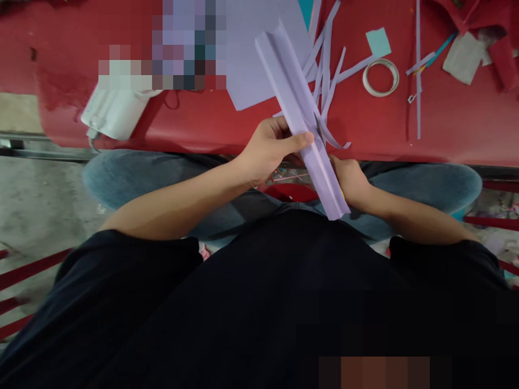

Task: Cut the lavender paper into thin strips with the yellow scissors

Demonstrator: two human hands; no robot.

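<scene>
My left hand [267,152] is closed on a long folded lilac paper [298,102], thumb pressed on its face, just in front of the red table's edge [194,132]. The paper slants from the table down to my lap. My right hand [352,182] sits behind the paper's lower part, its fingers mostly hidden. A dark scissor blade [318,128] pokes out at the paper's right edge, where a thin lilac strip [337,143] curls away. The right hand appears to grip those scissors.
On the table lie a flat lilac sheet [251,65], several cut lilac strips [326,65], a tape roll [380,77], a teal paper square [378,42] and a grey piece [463,56]. A white object [115,111] hangs over the left front edge.
</scene>
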